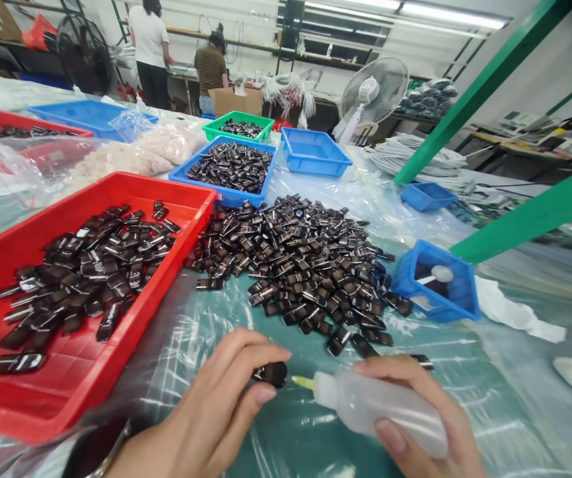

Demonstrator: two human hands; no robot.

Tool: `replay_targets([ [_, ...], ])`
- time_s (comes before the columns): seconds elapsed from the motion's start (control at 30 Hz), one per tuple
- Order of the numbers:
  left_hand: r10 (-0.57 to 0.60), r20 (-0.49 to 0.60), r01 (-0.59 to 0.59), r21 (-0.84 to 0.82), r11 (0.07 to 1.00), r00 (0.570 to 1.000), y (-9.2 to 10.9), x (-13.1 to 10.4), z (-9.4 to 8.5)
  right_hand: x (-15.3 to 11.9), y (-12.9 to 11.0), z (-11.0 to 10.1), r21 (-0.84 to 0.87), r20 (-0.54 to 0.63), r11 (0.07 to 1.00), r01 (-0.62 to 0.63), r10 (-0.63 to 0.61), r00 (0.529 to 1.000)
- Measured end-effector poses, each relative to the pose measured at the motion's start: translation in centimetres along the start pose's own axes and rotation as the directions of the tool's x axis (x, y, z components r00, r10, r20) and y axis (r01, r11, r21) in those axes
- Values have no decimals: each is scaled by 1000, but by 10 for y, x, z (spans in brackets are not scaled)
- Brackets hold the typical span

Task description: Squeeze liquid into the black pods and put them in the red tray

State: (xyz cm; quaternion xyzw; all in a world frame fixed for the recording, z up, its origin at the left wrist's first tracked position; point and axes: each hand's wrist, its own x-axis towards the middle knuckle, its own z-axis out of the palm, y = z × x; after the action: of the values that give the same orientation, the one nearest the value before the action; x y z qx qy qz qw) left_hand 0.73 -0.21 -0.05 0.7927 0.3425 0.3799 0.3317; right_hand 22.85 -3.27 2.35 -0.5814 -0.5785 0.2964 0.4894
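Observation:
Between the thumb and fingers of my left hand [226, 392] is a small black plastic part [272, 374], glossy and rounded at its end. My right hand [420, 405] wraps round a translucent squeeze bottle [385, 405] lying on its side in the grip. Its yellowish nozzle tip [303, 382] points left at the black part, with a small gap between them. Just beyond both hands spreads a large pile of similar black parts [310, 259] on the plastic-covered table [200, 345].
A red tray [31, 418] with black parts stands left. Behind the pile are a filled blue tray [176, 174], a green tray [210, 129] and another blue tray [315, 162]. A small blue bin [435, 309] with a scoop sits right, near a green post [515, 226]. Two people stand far back.

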Motion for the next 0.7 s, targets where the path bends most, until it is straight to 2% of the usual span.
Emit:
replay_targets([
  [0.13, 13, 72, -19, 87, 996, 997, 6, 0, -4, 2, -1, -4, 12, 8, 1000, 16, -16, 1000],
  [0.2, 1, 92, -11, 114, 993, 996, 10, 0, -5, 3, -1, -7, 46, 26, 999, -14, 13, 1000],
  [0.37, 24, 54, -31, 135, 990, 998, 15, -1, -6, 6, 0, -14, 78, 86, 991, -111, 104, 991],
  [0.5, 80, 113, -102, 205, 973, 990, 18, 0, -12, 8, -1, -15, 101, 140, 983, -150, 135, 981],
  [0.7, 156, 90, -173, 245, 954, 984, 17, 3, -12, 11, -2, -17, 93, 182, 988, -123, 105, 978],
])
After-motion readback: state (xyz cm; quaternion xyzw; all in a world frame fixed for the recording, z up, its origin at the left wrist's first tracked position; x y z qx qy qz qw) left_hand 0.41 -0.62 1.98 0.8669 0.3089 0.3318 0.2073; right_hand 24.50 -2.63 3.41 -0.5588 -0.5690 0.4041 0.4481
